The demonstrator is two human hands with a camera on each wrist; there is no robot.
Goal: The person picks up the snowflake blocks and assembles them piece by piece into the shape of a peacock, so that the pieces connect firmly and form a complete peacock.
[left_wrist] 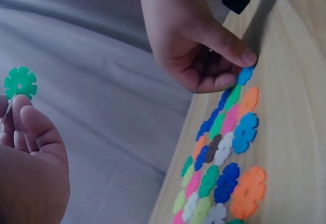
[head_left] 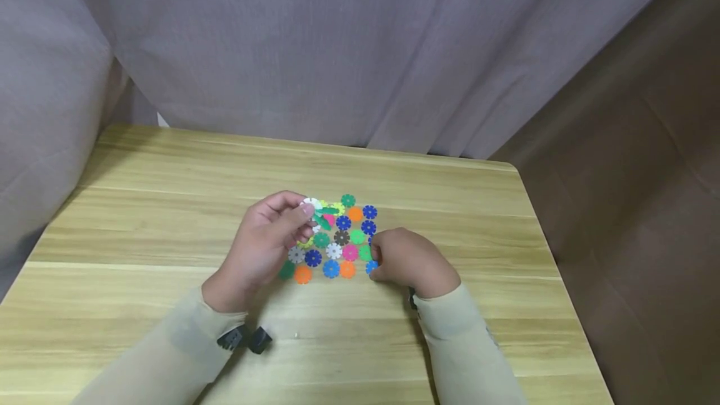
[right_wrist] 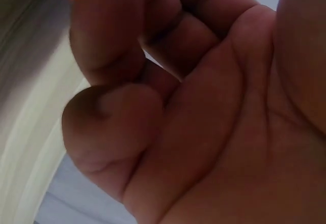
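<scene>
Wooden table (head_left: 169, 205) with a grey curtain (head_left: 337, 49) behind it, and a flat patch of colourful snowflake discs (head_left: 337, 239) laid out mid-table. Left hand (head_left: 264, 245) is raised over the patch's far-left corner, fingers pinched on a small joined cluster (head_left: 317, 214) with a green disc on it. Right hand (head_left: 407, 261) curls at the near-right edge, thumb and fingertip nipping a blue disc (left_wrist: 245, 75). I reckon a clumsy tug there could drag neighbouring discs out of line, or the cluster could pop apart.

A light wooden table (head_left: 169, 217) stands before grey draped curtains (head_left: 337, 49) and a brown wall (head_left: 635, 130).
</scene>
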